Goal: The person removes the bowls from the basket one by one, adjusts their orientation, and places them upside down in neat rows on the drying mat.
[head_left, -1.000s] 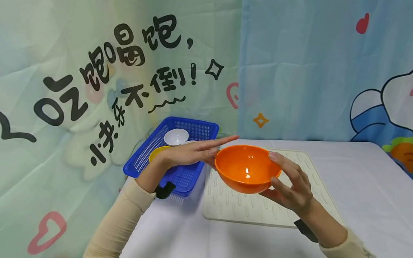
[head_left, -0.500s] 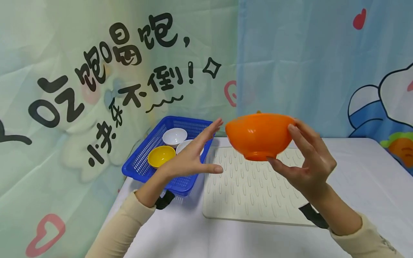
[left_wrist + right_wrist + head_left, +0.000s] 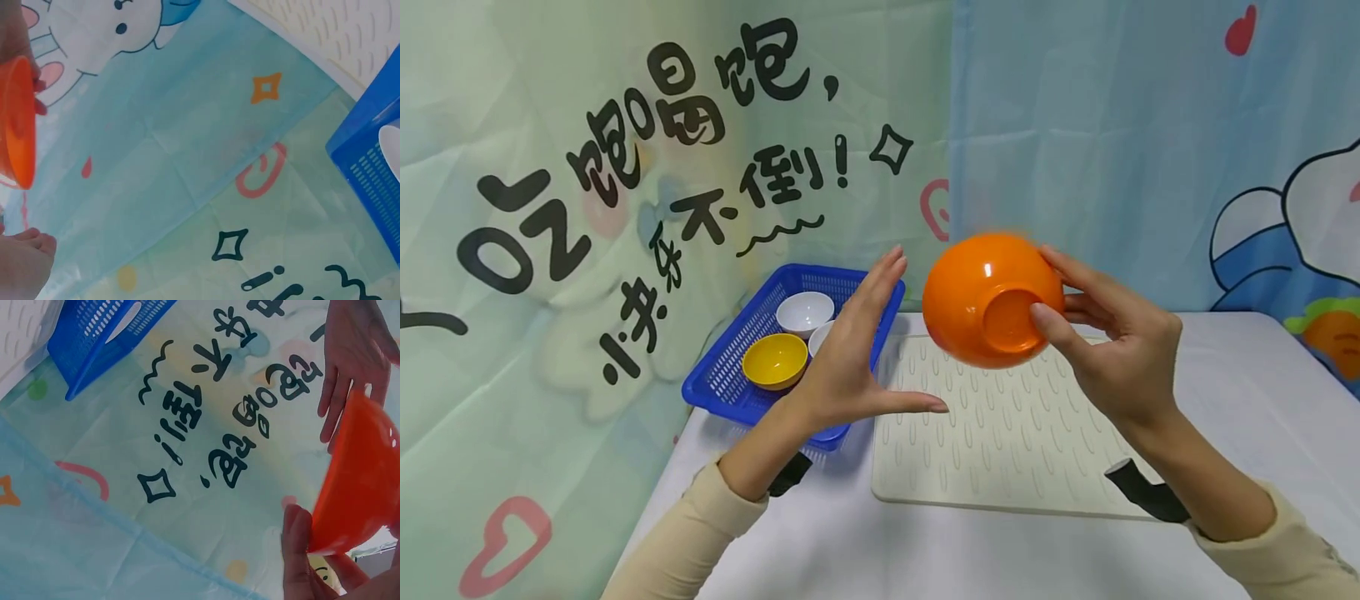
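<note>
An orange bowl point(image 3: 958, 304) is held up in the air, tilted so that its underside and round foot face the head camera. My right hand point(image 3: 1123, 350) grips it from the right, thumb at the foot and fingers behind the rim. To the left of the bowl, my left hand point(image 3: 850, 358) is spread, thumb pointing right and fingers straight up, holding nothing. The right wrist view has the bowl point(image 3: 362, 481) between the right fingers, with the left palm point(image 3: 356, 356) beyond it. In the left wrist view the bowl point(image 3: 22, 125) shows at the left edge.
A blue plastic basket point(image 3: 715, 392) stands at the back left of the white table point(image 3: 925, 554). Inside are a yellow bowl point(image 3: 773, 362) and two white bowls, one white bowl point(image 3: 805, 313) behind the other. A cream ridged mat point(image 3: 955, 467) lies under the raised hands.
The orange bowl has risen and turned from showing its inside to showing its underside. My left hand has come away from the rim and spread out; the right hand keeps hold.
</note>
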The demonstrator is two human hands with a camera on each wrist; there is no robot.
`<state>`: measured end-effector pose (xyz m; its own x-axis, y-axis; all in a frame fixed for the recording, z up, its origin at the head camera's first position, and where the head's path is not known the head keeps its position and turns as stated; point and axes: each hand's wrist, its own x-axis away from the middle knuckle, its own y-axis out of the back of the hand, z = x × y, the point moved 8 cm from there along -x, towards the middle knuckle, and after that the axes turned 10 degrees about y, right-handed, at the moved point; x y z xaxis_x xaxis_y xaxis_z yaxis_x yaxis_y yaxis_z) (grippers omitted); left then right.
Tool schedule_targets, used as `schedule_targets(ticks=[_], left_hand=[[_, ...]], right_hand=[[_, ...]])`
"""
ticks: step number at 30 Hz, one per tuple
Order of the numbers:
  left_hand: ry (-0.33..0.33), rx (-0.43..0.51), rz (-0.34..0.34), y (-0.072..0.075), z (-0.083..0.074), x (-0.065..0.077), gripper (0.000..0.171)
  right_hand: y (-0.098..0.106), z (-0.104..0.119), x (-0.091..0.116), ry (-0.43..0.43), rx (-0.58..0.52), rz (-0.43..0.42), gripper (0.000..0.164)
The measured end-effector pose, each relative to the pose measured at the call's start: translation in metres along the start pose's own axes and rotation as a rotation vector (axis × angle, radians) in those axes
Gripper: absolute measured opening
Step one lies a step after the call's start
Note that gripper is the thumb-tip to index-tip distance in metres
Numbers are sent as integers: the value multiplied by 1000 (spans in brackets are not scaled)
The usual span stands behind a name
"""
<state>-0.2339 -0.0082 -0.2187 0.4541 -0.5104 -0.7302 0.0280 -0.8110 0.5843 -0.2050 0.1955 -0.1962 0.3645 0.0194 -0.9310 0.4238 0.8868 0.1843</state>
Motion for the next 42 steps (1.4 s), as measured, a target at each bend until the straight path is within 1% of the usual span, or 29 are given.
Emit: schedule_targets(ticks=[4,8,11,13,16,19,24,26,34,42], left_hand=[[-23,8,-2,-2,-5,1,127],[-15,52,9,-5,-9,3,128],[-2,83,16,-7,-12,4,128],[17,92,21,-9,-13,6,128],[59,105,46,-13,-12,7,126],[124,132,92,-19,-10,9,122],[257,222,182,-33,-2,15,111],[290,253,207,-38,1,18,108],[296,320,257,-48,3,24,100],[328,326,254,-55,9,30,98]], right_hand=[[-5,-11,4,-163,56,117,34],[-11,-18,10,-309,108,243,28],[-17,-21,15,-374,149,337,27],[-20,-23,17,-401,159,381,28],[-24,-25,19,-427,155,422,29],[-27,-25,21,-446,142,451,29],[-31,-28,26,-479,131,496,31],[-33,-29,29,-490,125,512,31],[-39,-33,39,-516,108,545,34],[-40,-35,45,-517,136,560,33]])
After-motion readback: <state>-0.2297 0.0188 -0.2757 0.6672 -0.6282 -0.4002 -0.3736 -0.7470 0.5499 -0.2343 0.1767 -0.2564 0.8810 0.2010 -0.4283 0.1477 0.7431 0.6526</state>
